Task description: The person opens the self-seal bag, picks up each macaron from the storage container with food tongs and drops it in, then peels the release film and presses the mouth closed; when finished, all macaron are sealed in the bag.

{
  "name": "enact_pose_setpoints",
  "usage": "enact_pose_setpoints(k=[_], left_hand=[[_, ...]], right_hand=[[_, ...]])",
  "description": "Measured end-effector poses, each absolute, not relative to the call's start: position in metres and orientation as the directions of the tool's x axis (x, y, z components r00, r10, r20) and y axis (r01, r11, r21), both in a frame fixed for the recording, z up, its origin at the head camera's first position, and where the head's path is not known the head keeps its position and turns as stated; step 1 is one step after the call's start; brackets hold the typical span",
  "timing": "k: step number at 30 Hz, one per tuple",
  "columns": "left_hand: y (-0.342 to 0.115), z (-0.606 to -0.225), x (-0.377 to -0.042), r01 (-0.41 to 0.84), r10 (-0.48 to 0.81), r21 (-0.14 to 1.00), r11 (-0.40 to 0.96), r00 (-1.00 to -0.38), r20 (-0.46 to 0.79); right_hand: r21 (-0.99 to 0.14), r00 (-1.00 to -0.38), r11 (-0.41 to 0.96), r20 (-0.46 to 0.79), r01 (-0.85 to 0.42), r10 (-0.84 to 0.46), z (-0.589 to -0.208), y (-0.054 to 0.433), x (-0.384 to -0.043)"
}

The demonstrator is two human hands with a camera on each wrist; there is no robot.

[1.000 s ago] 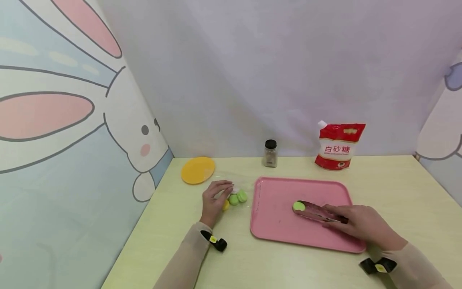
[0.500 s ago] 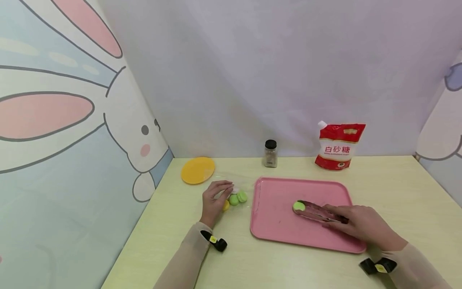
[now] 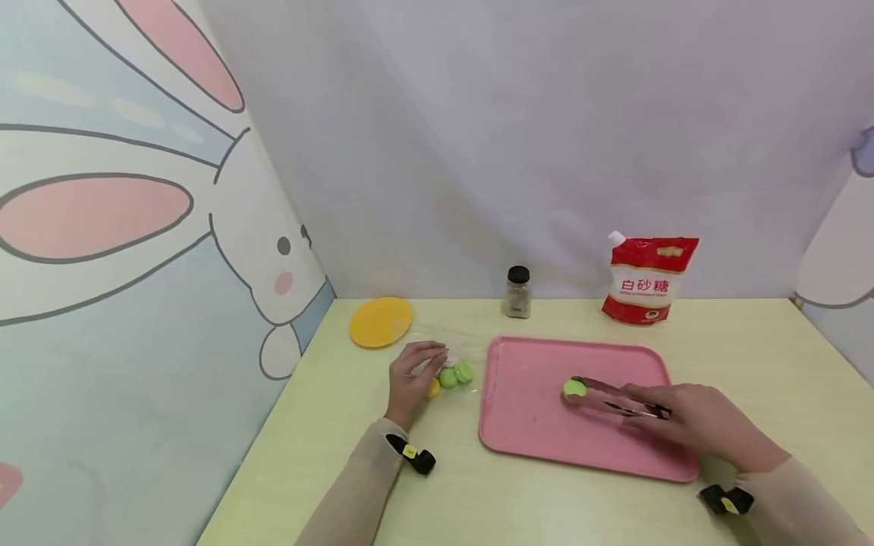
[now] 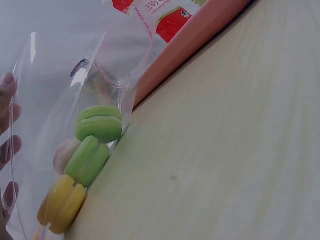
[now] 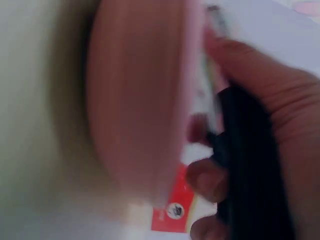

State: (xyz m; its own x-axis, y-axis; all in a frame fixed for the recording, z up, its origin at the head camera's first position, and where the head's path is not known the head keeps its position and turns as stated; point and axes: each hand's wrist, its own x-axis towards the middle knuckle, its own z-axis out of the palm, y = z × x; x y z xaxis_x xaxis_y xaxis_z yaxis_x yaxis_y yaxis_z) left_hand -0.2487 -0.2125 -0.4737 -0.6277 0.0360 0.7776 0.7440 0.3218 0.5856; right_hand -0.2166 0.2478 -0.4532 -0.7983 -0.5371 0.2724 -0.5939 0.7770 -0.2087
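Observation:
My left hand (image 3: 410,383) holds a clear plastic bag (image 4: 47,95) by its edge, thumb and fingers drawn together at the table's left. Inside the bag lie two green macarons (image 4: 99,124), a yellow macaron (image 4: 62,205) and a pale pinkish one (image 4: 65,154) partly hidden behind them. Over the pink tray (image 3: 526,413), my right hand (image 3: 710,425) grips a pair of tongs (image 3: 599,385) with dark handles. Between the tongs' tips sits another green macaron (image 3: 574,388), close over the tray's middle. The right wrist view is blurred.
A yellow plate (image 3: 380,322) lies at the back left, behind the bag. Toward the back wall stand a small jar (image 3: 518,294) with a black lid and a red and white sugar pouch (image 3: 649,280). The tray's raised rim borders the bag's right side.
The head view has shifted slightly, so the whole scene sits a little further right. My right hand, the tongs and the macaron have moved slightly right over the tray. My left hand stays at the bag.

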Motion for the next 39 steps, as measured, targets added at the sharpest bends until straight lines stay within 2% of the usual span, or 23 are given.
enact_pose_setpoints(k=[4, 12, 20, 28, 39], left_hand=[[-0.209, -0.466, -0.242, 0.739, 0.033, 0.588, 0.33, -0.631, 0.775], [-0.22, -0.495, -0.258, 0.74, 0.028, 0.571, 0.356, -0.619, 0.785], [-0.212, -0.476, -0.25, 0.774, 0.025, 0.529, 0.347, -0.571, 0.82], [-0.206, -0.459, -0.244, 0.775, 0.025, 0.53, 0.345, -0.572, 0.82], [-0.208, -0.46, -0.241, 0.764, 0.03, 0.541, 0.35, -0.587, 0.809]], right_hand=[[-0.206, -0.781, 0.76, 0.282, -0.616, -0.557, -0.439, 0.24, -0.22], [-0.234, -0.755, 0.718, 0.207, -0.655, -0.622, -0.414, 0.191, -0.243], [-0.315, -0.691, 0.633, 0.119, -0.707, -0.713, -0.404, 0.124, -0.268], [-0.328, -0.603, 0.543, 0.111, -0.773, -0.79, -0.407, 0.075, -0.28], [-0.363, -0.607, 0.55, 0.055, -0.752, -0.793, -0.411, 0.066, -0.275]])
